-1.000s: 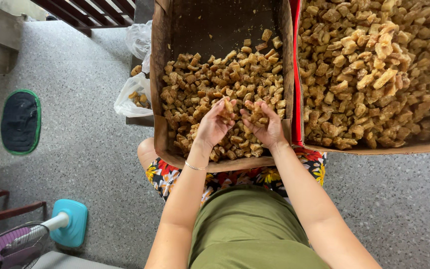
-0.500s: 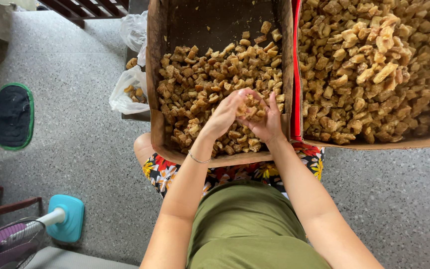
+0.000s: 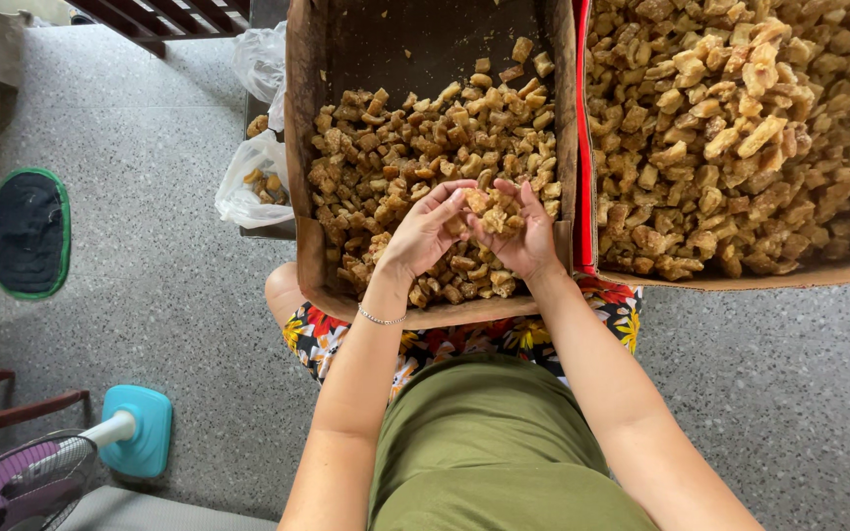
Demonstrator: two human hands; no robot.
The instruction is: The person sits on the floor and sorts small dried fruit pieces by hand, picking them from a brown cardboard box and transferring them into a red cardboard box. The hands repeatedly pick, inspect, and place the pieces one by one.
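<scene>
Over the near box on your lap, both hands meet: your left hand (image 3: 425,231) and right hand (image 3: 523,236) cup together around a small clump of golden-brown chunks (image 3: 489,208), fingers curled on it, palms facing each other.

Fig. notes:
1. Left cardboard box (image 3: 299,177): approx. half full; chunks cover the near part, while the far part shows bare dark bottom w/ a few strays.
2. Right cardboard box (image 3: 789,273), just beside it w/ a red edge (image 3: 582,128) between the 2: heaped almost wall to wall.
3. Judged progress: work is mid-way at best. Only 1 handful is lifted; the bulk of both boxes lies unhandled as far as can be seen.
4. Surroundings: plastic bags (image 3: 253,177) holding some chunks sit left of the boxes; a teal fan base (image 3: 140,428) stands on the speckled floor (image 3: 150,295).
</scene>
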